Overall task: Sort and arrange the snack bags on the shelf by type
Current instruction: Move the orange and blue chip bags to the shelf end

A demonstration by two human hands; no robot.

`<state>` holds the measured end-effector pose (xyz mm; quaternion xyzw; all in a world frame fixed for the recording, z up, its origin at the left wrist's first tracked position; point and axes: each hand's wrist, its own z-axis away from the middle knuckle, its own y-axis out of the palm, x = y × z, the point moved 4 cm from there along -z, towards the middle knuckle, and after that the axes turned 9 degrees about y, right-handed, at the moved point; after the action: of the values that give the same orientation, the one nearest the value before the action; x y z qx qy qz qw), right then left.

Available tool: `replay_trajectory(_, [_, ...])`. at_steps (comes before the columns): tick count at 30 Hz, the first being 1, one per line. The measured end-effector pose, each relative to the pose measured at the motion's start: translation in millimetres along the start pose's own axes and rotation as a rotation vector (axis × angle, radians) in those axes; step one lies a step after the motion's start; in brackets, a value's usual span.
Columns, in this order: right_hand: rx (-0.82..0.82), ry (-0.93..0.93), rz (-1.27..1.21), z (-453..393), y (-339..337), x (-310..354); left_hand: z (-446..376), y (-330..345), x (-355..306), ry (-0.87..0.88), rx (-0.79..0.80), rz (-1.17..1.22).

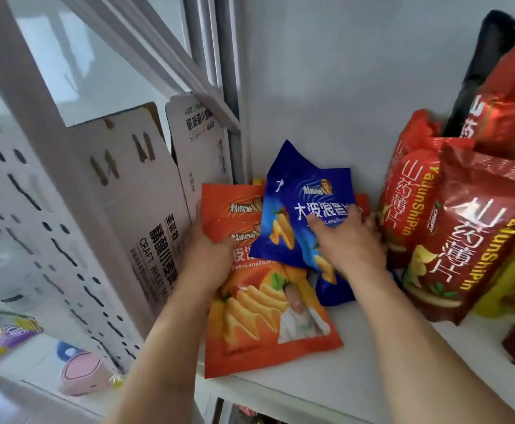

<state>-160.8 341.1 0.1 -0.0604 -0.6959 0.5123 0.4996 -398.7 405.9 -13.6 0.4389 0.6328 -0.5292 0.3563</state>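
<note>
While the left hand (202, 249) grips the orange bags (259, 304) on the shelf (372, 362), the right hand (346, 240) pinches the blue bags (305, 203) just behind, probably splitting flavours. Red bags (470, 240) already stand grouped right.

Blue snack bag (311, 206): white "大波浪薯", rest under hand; small "LangShi" fragment below.
Orange snack bag (259, 301): "BaBoLangShuPian", partly covered.
Red snack bags (476, 240): white "山药薄片", yellow "unShiPin" fragment; round badge "CRISPY".
Flattened carton (146, 203) beside shelf: "CRAFT WHEAT BE…" plus Chinese print, too skewed to read.
</note>
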Motion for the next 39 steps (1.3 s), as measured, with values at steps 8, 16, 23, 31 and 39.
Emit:
replay_trajectory(8, [0.045, 0.022, -0.155, -12, -6, 6, 0, 1, -5, 0.089, 0.051, -0.139])
replay_trajectory(16, [0.124, 0.022, -0.286, -16, -5, 6, 13, 0, 20, -0.243, 0.098, 0.348])
replay_trajectory(23, [0.179, -0.012, -0.352, -12, -5, 9, 14, -2, 15, -0.113, 0.155, 0.254])
replay_trajectory(31, [0.244, 0.03, -0.325, -21, 5, 14, 5, -8, 12, 0.039, 0.113, 0.022])
replay_trajectory(39, [0.301, 0.107, -0.343, -32, 7, 20, 19, -8, 17, -0.092, 0.093, 0.289])
